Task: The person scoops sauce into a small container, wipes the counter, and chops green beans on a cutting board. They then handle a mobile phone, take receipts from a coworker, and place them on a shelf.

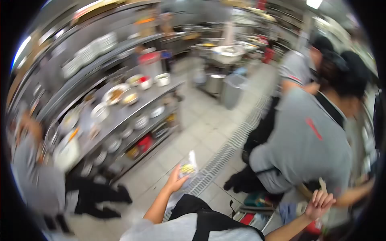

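My left hand (175,180) is closed around a small clear plastic bag (189,168) with yellow pieces inside, held out in front of my body over the tiled floor. The bag's white top edge sticks up above my fingers. Out to the far right, my right hand (320,205) is raised with its fingers loosely bent and slightly apart, and no object shows in it. It is close to a co-worker's forearm (356,193) and a pale strip (323,184). The picture is blurred by motion.
A steel counter (90,138) with bowls and plates runs along the left, with a person (36,168) beside it. Co-workers in grey shirts (301,136) bend close on my right. A floor drain grate (225,152) crosses the aisle. A grey bin (234,91) stands ahead.
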Demonstrator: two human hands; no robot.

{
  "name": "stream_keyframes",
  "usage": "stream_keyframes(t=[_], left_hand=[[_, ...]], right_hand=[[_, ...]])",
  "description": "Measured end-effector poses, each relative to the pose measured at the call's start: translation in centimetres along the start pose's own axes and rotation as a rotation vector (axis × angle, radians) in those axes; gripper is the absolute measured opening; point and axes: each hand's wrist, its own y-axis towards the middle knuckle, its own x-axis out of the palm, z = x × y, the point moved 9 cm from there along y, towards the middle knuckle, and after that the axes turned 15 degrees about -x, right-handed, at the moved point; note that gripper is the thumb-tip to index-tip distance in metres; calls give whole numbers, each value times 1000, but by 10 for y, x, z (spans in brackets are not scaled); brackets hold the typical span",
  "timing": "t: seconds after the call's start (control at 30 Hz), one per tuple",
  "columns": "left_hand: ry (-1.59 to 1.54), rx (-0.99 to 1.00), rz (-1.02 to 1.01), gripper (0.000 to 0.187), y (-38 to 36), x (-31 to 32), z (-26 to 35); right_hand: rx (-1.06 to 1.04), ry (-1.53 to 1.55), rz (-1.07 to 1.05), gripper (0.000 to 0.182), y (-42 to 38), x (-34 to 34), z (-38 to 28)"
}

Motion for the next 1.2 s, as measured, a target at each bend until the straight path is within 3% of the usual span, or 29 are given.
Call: stream_keyframes(t=[0.1, 0.17, 0.27, 0.33, 0.4, 0.6, 0.67, 0.77, 0.83, 0.97, 1.03, 1.1, 1.17, 1.2], left_hand=[[88, -12, 156, 73, -38, -29, 23], [55, -47, 208, 74, -52, -60, 16], [-25, -41, 314, 69, -74, -101, -27], [-170, -44, 417, 64, -89, -132, -56], [-265, -61, 537, 60, -111, -157, -72], [-415, -137, 731, 51, -144, -214, -96], [-462, -158, 751, 50, -136, -225, -100], [-550, -156, 747, 50, -107, -235, -102], [-517, -222, 773, 50, -82, -242, -109], [-522, -190, 681, 49, -3, -250, -88], [-485, -200, 688, 48, 29, -254, -98], [-451, -244, 746, 48, 64, -265, -76], [-489, -235, 677, 49, 107, -268, -51], [-505, -193, 637, 49, 130, -270, -44]], right_hand=[[258, 261, -1, 41, -14, 9, 101], [482, 342, 16, 43, -38, 54, 171], [717, 368, -59, 41, -73, 114, 248], [791, 499, -128, 29, -83, 162, 291], [773, 341, -190, 7, -81, 197, 332], [614, -49, -393, 56, -64, 257, 510], [400, -217, -478, 68, -52, 263, 584], [164, -654, -635, 96, 0, 282, 632], [154, -687, -600, 107, 35, 277, 665], [-246, -704, -785, 119, 97, 296, 692], [-55, -375, -829, 111, 99, 294, 706], [61, -385, -828, 100, 88, 271, 719], [435, -294, -871, 93, 60, 251, 739], [142, -271, -817, 93, 77, 256, 718]])
